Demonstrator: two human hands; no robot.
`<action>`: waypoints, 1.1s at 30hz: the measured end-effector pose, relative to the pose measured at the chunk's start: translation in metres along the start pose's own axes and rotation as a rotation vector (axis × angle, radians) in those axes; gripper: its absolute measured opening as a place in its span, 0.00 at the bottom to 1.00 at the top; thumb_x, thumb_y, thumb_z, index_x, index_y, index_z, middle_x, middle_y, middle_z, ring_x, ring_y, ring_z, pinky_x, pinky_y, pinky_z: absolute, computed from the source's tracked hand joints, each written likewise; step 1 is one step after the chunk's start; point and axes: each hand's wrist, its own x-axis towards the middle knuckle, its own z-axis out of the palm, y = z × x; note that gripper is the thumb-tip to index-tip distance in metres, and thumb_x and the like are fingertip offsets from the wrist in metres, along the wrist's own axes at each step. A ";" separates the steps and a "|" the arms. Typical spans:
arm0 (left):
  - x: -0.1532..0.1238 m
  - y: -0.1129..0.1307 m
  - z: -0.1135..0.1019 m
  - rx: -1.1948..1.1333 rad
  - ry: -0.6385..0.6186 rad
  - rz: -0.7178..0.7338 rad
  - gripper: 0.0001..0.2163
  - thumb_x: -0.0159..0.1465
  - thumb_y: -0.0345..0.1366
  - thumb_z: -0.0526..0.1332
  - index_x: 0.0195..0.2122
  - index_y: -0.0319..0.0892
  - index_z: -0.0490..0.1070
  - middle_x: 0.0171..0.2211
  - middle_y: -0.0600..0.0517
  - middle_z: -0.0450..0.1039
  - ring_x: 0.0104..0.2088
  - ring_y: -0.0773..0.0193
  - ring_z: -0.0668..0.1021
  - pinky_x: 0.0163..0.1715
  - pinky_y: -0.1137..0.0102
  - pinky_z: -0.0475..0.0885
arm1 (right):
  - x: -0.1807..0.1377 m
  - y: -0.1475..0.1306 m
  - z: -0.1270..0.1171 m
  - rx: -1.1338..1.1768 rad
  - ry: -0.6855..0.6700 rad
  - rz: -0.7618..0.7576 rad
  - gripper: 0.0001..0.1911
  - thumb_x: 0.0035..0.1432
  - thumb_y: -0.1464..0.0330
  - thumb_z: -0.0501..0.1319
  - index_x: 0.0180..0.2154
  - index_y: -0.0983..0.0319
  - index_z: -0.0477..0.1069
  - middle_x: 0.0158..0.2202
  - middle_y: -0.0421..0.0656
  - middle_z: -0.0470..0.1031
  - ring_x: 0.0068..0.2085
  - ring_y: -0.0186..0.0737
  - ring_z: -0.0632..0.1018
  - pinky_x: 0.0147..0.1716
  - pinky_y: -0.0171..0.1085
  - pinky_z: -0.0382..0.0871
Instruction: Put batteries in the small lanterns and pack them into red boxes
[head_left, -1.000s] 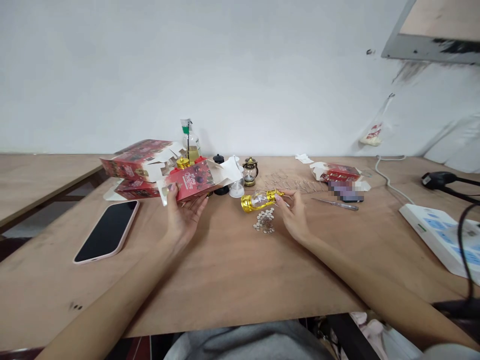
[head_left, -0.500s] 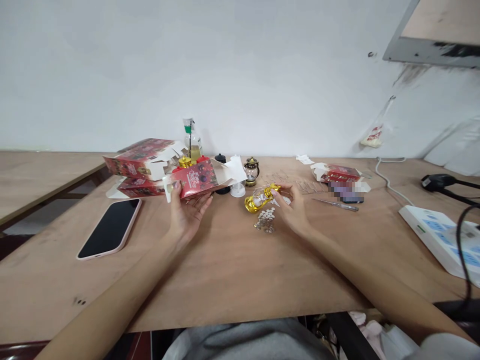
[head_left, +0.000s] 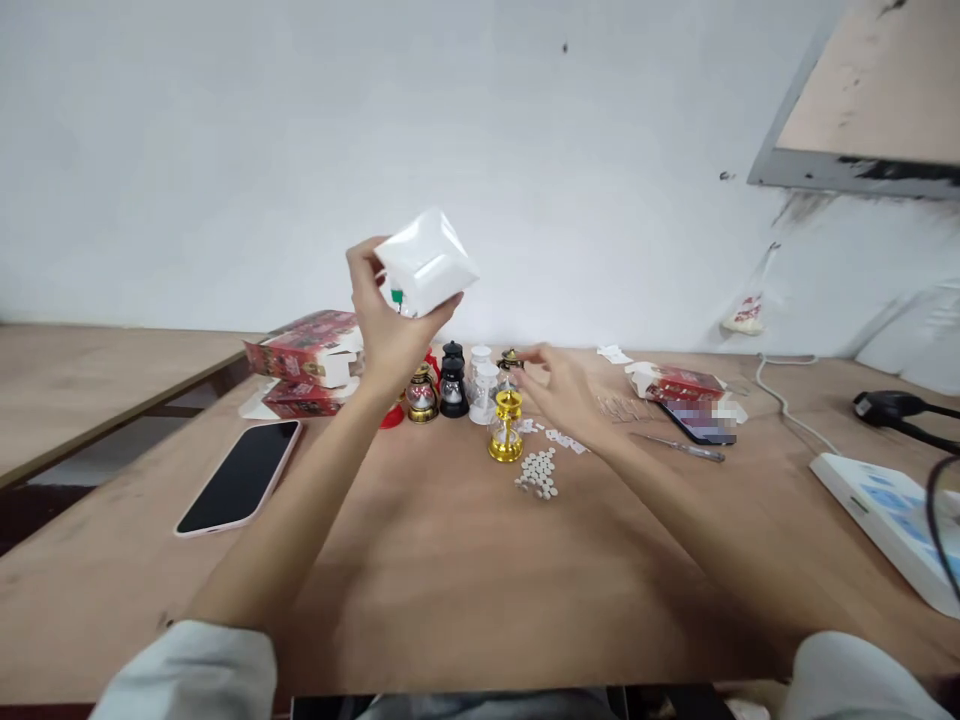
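Note:
My left hand [head_left: 390, 330] is raised above the lanterns, its fingers wrapped round a box [head_left: 429, 262] whose white side faces me. A gold lantern [head_left: 506, 428] stands upright on the table. Just behind it is my right hand [head_left: 559, 392], fingers apart and holding nothing, the fingertips close to a bronze lantern [head_left: 511, 358]. I cannot tell whether they touch it. Black lanterns [head_left: 454, 388], white lanterns [head_left: 484, 388] and a black-and-gold lantern [head_left: 422, 398] stand beside them. A red lantern [head_left: 391, 415] is partly hidden by my left arm. Small round batteries [head_left: 538, 474] lie in front.
Red printed boxes [head_left: 307, 350] lie at the left, behind a pink-edged phone [head_left: 240, 478]. Right of the lanterns are white slips [head_left: 566, 440], thin wire pieces [head_left: 626, 408], a screwdriver [head_left: 686, 448], another phone [head_left: 697, 425] and an opened red box [head_left: 679, 383]. A power strip [head_left: 885, 515] sits far right.
The gold lantern left my right hand and now stands upright on the table. My left hand lifted the box and turned it, white side toward me. The view has tilted up.

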 end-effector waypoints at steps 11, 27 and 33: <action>0.003 -0.011 0.013 0.402 -0.077 0.388 0.23 0.54 0.35 0.63 0.51 0.48 0.61 0.54 0.48 0.68 0.60 0.52 0.64 0.59 0.55 0.50 | 0.024 -0.055 -0.039 0.387 0.177 -0.074 0.08 0.57 0.67 0.58 0.37 0.62 0.73 0.26 0.39 0.74 0.30 0.33 0.75 0.33 0.37 0.67; -0.001 -0.007 0.007 0.345 -0.315 0.362 0.24 0.54 0.37 0.63 0.52 0.52 0.61 0.56 0.49 0.66 0.56 0.53 0.67 0.59 0.53 0.44 | 0.027 -0.045 -0.038 0.766 -0.236 0.254 0.09 0.54 0.69 0.59 0.37 0.65 0.74 0.21 0.37 0.71 0.25 0.30 0.70 0.28 0.34 0.65; -0.001 -0.008 0.006 0.354 -0.336 0.383 0.26 0.54 0.38 0.63 0.54 0.49 0.59 0.54 0.47 0.68 0.54 0.52 0.68 0.55 0.56 0.50 | 0.027 -0.042 -0.041 0.823 -0.267 0.257 0.08 0.58 0.68 0.57 0.32 0.64 0.72 0.20 0.37 0.70 0.23 0.30 0.70 0.26 0.33 0.65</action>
